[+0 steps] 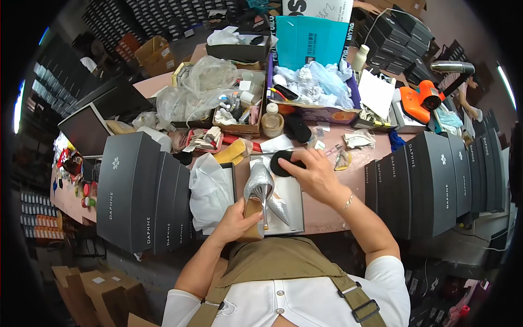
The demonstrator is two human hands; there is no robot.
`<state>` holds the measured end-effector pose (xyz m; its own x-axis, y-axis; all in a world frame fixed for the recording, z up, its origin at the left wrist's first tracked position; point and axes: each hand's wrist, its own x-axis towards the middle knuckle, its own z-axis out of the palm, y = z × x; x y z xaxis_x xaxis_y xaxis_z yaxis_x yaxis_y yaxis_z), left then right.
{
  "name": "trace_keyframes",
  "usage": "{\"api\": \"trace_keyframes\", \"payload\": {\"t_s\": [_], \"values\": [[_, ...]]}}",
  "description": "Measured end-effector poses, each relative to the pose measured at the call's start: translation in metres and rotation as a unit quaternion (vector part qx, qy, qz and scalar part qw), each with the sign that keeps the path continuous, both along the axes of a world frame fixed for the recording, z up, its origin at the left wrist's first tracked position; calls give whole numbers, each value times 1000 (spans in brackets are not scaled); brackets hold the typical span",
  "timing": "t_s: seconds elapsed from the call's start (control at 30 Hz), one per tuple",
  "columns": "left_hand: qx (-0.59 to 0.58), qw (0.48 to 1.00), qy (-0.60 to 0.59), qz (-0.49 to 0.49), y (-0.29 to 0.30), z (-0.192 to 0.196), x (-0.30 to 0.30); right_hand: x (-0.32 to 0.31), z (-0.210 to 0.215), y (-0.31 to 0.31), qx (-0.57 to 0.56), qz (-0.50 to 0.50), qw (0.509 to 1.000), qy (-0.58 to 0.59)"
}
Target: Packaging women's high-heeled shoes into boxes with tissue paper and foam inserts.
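My left hand (238,219) is closed around a silver glitter high-heeled shoe (258,177), gripping it by the tan sole end with the thin heel turned up toward me. In my right hand (315,173), the fingers press on a round black pad (283,163), just right of the shoe. Below both lies an open shoebox (297,210) lined with white paper. A second silver pointed shoe (279,209) rests in it, partly hidden by the held one. White tissue paper (210,182) spills at the box's left side.
Grey shoeboxes stand in a row at left (128,191) and at right (433,185). Behind are a purple carton (316,113) of crumpled tissue, a bottle (272,121), a yellow cloth (231,151), plastic bags (204,82) and an orange tool (419,102).
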<state>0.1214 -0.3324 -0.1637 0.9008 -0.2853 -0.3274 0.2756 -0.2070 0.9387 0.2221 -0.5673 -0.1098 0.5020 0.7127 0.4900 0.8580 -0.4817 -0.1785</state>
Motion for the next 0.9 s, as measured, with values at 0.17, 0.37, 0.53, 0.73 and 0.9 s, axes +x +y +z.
{"api": "trace_keyframes", "payload": {"t_s": [0.17, 0.37, 0.53, 0.73, 0.9], "values": [[-124, 992, 18, 13, 1, -16, -8, -39, -45, 5, 20, -77, 991, 109], [-349, 917, 174, 82, 14, -27, 3, -12, -194, -73, 47, -329, 925, 183], [-420, 887, 147, 121, 21, -36, -3, -16, -132, -21, 197, -206, 859, 426], [-407, 894, 135, 130, 19, -37, -6, -24, -116, -2, 179, -136, 850, 477], [-268, 958, 80, 59, 25, -36, -10, -6, -89, 0, 340, -60, 697, 629]]}}
